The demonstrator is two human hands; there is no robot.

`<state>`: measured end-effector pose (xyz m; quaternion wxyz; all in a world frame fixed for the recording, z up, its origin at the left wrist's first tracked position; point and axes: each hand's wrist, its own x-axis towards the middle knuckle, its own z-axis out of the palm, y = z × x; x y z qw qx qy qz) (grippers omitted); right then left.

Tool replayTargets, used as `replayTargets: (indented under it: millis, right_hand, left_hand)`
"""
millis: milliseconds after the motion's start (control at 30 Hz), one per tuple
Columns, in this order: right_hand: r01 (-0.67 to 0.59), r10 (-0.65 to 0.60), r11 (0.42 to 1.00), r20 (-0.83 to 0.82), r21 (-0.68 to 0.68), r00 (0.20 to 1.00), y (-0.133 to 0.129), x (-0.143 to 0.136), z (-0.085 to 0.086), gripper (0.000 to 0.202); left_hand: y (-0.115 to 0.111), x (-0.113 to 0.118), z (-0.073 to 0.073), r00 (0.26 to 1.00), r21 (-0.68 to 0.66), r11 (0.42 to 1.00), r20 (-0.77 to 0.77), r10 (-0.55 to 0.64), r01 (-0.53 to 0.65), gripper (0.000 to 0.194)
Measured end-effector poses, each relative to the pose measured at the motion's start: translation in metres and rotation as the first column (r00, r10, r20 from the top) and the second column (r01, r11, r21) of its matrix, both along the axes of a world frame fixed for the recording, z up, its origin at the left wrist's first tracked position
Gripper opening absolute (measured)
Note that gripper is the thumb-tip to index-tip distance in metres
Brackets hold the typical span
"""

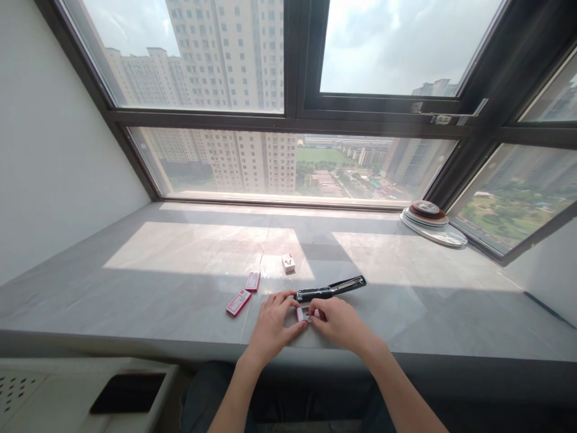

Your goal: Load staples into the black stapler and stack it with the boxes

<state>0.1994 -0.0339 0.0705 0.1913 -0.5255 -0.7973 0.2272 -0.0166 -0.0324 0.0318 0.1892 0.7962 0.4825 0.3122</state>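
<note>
A small pink-and-white staple box (300,314) is on the grey ledge near its front edge, with the thumb and fingers of my left hand (271,323) closed around its left end. My right hand (341,323) is pinched at the box's right part, fingertips together; whatever they grip is too small to make out. Just beyond both hands lies a black stapler (314,293), opened out long with its metal channel showing. To the left rest two more pink-and-white boxes (238,302) (253,281). Farther back stands a small white box (288,263) with dark print.
A stack of plates (433,234) stands at the ledge's back right corner, by the dark window frame (291,123). Below the ledge at left, a black phone-like slab (128,394) lies on a pale surface (58,415). Walls border both sides.
</note>
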Motion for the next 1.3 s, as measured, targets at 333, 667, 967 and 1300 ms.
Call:
replayTargets:
  millis: [333,667,967,1300]
  right_hand:
    - [0.295,-0.295,0.954,-0.006,-0.048,0.955,-0.008,0.044,-0.037,0.037]
    - [0.42,-0.55,0.819,-0.322,-0.392,0.771,0.004,0.097,-0.052,0.056]
    - [0.015,-0.217,0.958,-0.694,-0.286,0.687,0.073,0.094,-0.011,0.057]
    - [-0.068,0.03,0.99,-0.287,-0.123,0.957,0.094,0.021,-0.006,0.044]
  left_hand:
    - [-0.013,0.017,-0.003,0.972,0.057,0.976,-0.103,0.213,-0.208,0.035]
    - [-0.012,0.053,-0.005,0.964,0.087,0.964,-0.062,0.257,-0.251,0.026]
    - [-0.002,0.056,0.003,0.941,-0.011,0.952,-0.156,0.301,-0.307,0.028]
    - [-0.002,0.054,-0.001,0.945,0.046,0.955,-0.137,0.296,-0.292,0.029]
